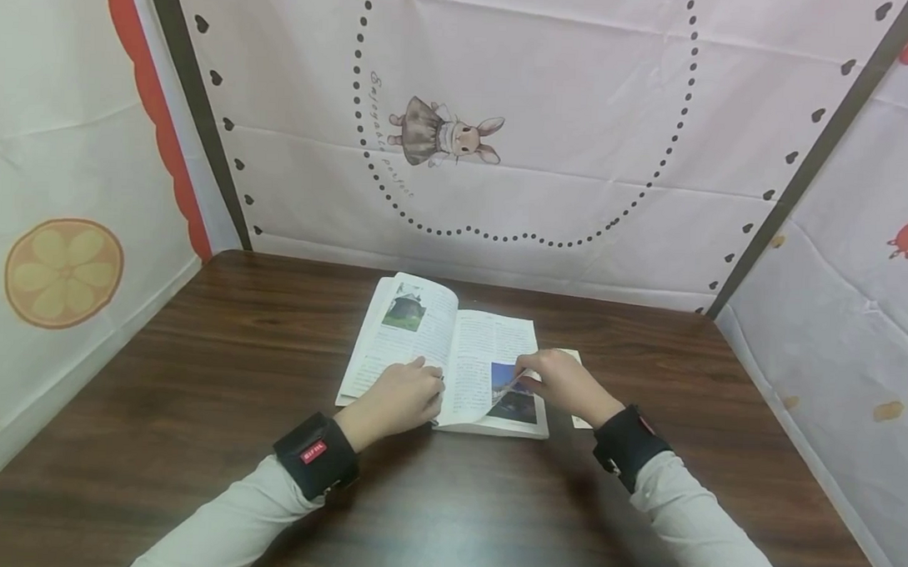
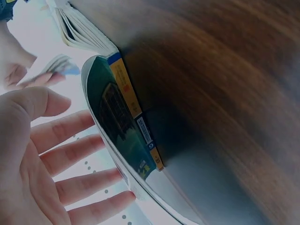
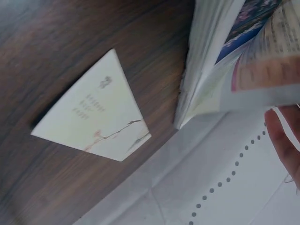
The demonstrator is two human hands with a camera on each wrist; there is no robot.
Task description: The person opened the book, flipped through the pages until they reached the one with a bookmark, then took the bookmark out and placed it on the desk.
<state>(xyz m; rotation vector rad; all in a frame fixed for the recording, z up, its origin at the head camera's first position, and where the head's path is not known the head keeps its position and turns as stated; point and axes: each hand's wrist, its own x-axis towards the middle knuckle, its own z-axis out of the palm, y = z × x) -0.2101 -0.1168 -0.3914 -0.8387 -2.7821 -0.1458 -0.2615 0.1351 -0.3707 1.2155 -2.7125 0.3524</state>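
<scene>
An open book (image 1: 485, 339) lies on the wooden table, with printed text and a colour photo on each visible side. My left hand (image 1: 405, 394) is at the lower part of the left-hand pages, near the middle fold. In the left wrist view its fingers (image 2: 77, 159) are extended against the book's left half, and the yellow and blue spine (image 2: 124, 84) shows beside them. At the right side, my right hand (image 1: 563, 381) pinches a page by its edge. That page (image 3: 262, 75) curls up over a photo in the right wrist view.
A cream card (image 3: 101, 112) with a printed branch lies on the table just right of the book, partly under the right hand in the head view. Dark wooden tabletop (image 1: 272, 335) surrounds the book. White printed cloth (image 1: 580, 113) hangs behind the table and at both sides.
</scene>
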